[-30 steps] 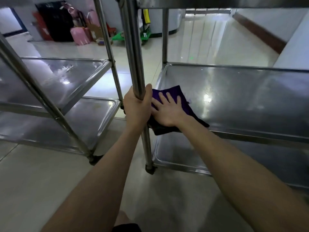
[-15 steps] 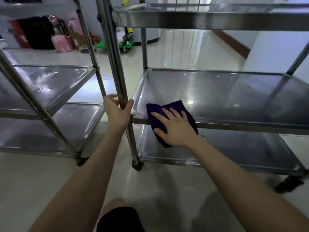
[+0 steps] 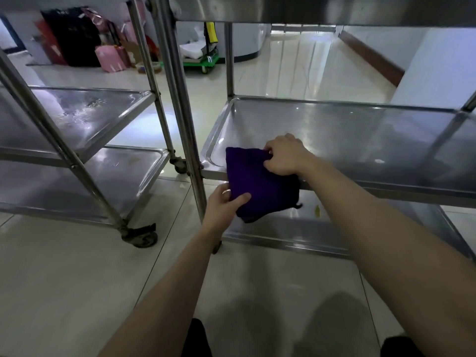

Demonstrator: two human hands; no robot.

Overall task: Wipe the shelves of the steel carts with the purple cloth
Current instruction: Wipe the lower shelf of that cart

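The purple cloth hangs folded over the front left edge of the right steel cart's middle shelf. My right hand pinches the cloth's upper right edge with curled fingers. My left hand grips its lower left corner, thumb on top, just below the shelf rim. Under the cloth lies the same cart's bottom shelf. A second steel cart with two visible shelves stands to the left.
The right cart's front left post rises just left of the cloth. A castor of the left cart sits on the tiled floor. Bags and boxes and a green trolley stand far behind. A small yellow scrap lies on the bottom shelf.
My left hand has let go of the cart post and taken the cloth's lower corner. My right hand went from pressing flat on the cloth to pinching its edge.
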